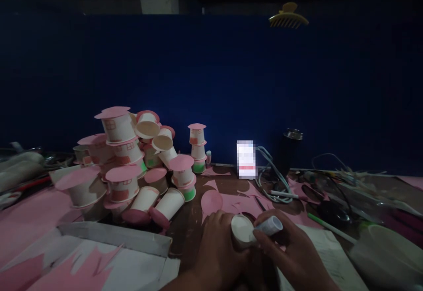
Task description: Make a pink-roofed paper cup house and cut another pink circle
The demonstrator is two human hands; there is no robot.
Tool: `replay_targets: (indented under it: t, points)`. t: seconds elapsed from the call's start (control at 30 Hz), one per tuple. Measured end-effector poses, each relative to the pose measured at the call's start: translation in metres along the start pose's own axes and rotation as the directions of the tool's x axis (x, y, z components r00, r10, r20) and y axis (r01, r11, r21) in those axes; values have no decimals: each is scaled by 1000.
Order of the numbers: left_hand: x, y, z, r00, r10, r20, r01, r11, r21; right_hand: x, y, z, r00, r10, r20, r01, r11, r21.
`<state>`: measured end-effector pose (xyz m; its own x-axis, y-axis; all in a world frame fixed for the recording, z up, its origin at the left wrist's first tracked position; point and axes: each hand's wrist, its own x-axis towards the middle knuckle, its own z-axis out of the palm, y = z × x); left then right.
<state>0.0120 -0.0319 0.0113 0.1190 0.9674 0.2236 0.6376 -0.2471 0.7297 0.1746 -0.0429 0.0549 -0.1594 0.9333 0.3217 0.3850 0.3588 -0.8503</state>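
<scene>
Left hand (216,249): low centre of the view, fingers wrapped around a paper cup (241,230) whose white bottom faces the camera.
Right hand (292,251): just beside the left, clamped on a small white tube (270,226); tube tip touches the cup's bottom.
Cup: held above the near edge of the table (190,225), between both hands.
Pink paper scraps (228,200): lying on the table just beyond the hands, one of them a rounded disc.
Cup pile (132,167): to the left, many paper cups with pink tops and pink window marks, some upright, some tipped on their sides, some with green bands.
Cup stack (197,148): three cups, upright, pink cap on top, standing behind the pile near the blue wall (211,75).
Cardboard tray (115,236): near left, holding white sheets and pink offcuts.
Phone (246,159): lit, propped upright by the wall.
Cables (272,178): beside the phone.
Dark flask (291,150): right of the cables.
Green pen (327,226): right of the hands.
Yellow hair clip (288,17): atop the wall.
</scene>
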Motion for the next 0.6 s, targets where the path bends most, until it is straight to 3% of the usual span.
replay_targets:
  t: [0.47, 0.6]
  points:
    - [-4, 4, 1, 995, 95, 30, -97, 993, 69, -3, -1, 0, 998, 24, -50, -24, 1000, -17]
    - [-2, 5, -3, 999, 41, 6, -42, 995, 92, -3, 0, -1, 997, 25, -78, -25, 1000, -2]
